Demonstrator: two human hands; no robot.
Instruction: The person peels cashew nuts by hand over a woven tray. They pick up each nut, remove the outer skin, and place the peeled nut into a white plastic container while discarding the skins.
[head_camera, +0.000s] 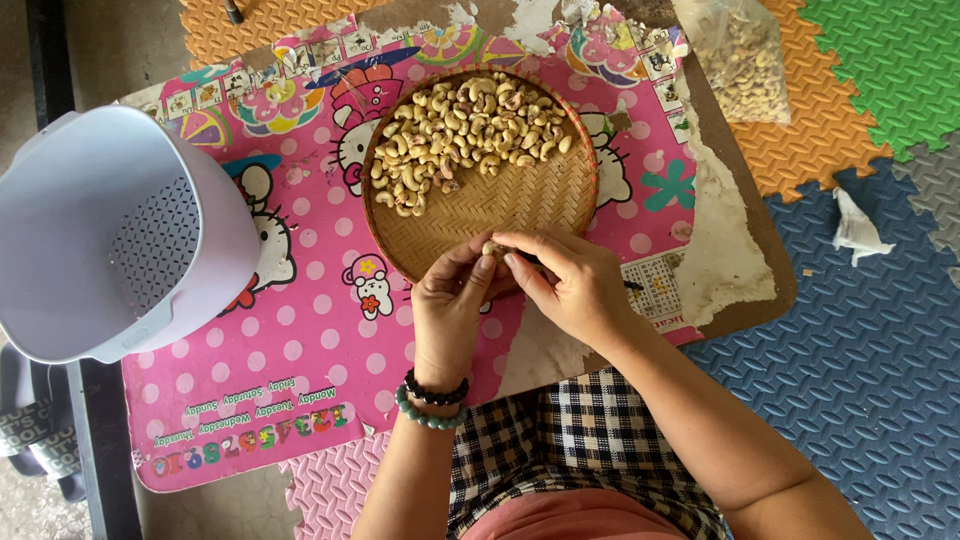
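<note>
Pink cartoon-print table (320, 330): left hand (452, 300) and right hand (570, 285) pinch one pale cashew nut (492, 248) over round woven bamboo tray (520, 205); peel gently, keeping it above the tray.

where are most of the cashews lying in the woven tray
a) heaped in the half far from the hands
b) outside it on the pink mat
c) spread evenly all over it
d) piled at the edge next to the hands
a: the cashews fill the far part of the woven tray, while the near part by the left hand and right hand is mostly bare weave.
</note>
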